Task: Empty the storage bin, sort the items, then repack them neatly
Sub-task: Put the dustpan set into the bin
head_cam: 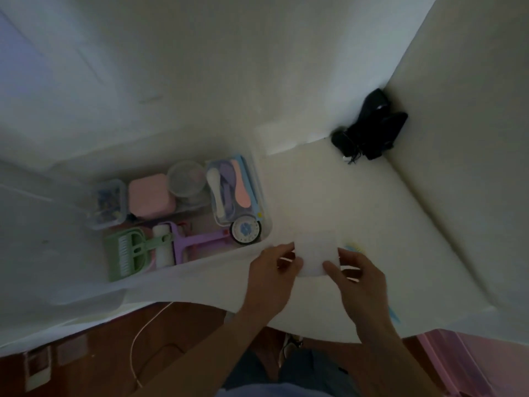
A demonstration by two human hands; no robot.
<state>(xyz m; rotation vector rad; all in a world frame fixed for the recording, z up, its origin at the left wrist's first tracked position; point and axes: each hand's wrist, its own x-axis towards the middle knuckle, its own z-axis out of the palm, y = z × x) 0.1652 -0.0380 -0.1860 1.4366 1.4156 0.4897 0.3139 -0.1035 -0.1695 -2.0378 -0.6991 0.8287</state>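
Note:
A clear storage bin (264, 196) stands on the white table, left of centre. Inside it lie a pink square box (150, 196), a small clear box of pins (108, 203), a round clear tub (186, 180), a case of pastel combs (233, 187), a round dial timer (246, 230), a purple scoop (194, 242), a white roll (163, 247) and a green brush set (128, 253). To the right of the bin, my left hand (272, 270) and my right hand (357, 276) pinch a white square pad (316, 253) by its two sides, just above the table.
A black bundle with cords (372, 127) sits in the back right corner against the wall. A pale blue and yellow item (353, 247) peeks out behind my right hand. A pink plastic bin (458, 365) is on the floor at lower right, a white cable (143, 339) at lower left.

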